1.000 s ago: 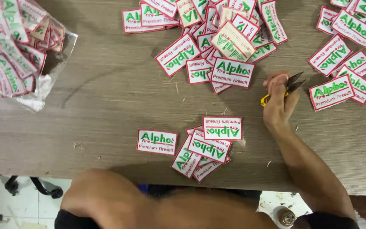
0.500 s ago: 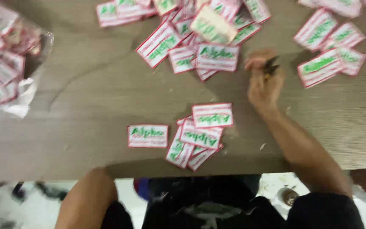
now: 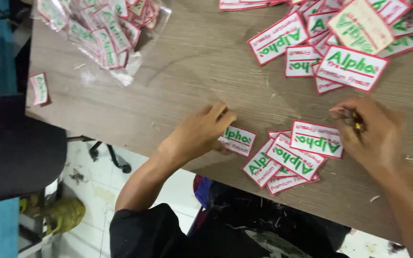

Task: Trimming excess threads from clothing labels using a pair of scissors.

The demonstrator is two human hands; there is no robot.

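Observation:
My left hand (image 3: pixel 198 134) lies on the wooden table (image 3: pixel 187 71), fingers resting on a single white patch with red border and green lettering (image 3: pixel 239 140) near the front edge. My right hand (image 3: pixel 370 134) is closed around small scissors with a yellow handle (image 3: pixel 355 122), just right of a small pile of the same patches (image 3: pixel 292 157). A bigger heap of patches (image 3: pixel 345 43) lies farther back on the table.
A clear plastic bag with several more patches (image 3: pixel 101 28) sits at the table's far left. One stray patch (image 3: pixel 39 89) lies at the left edge. A dark chair (image 3: pixel 15 148) stands left of the table over a tiled floor.
My left hand has come up from below the table onto the single patch. My right hand with the scissors has drawn closer to the small pile. The view has swung left.

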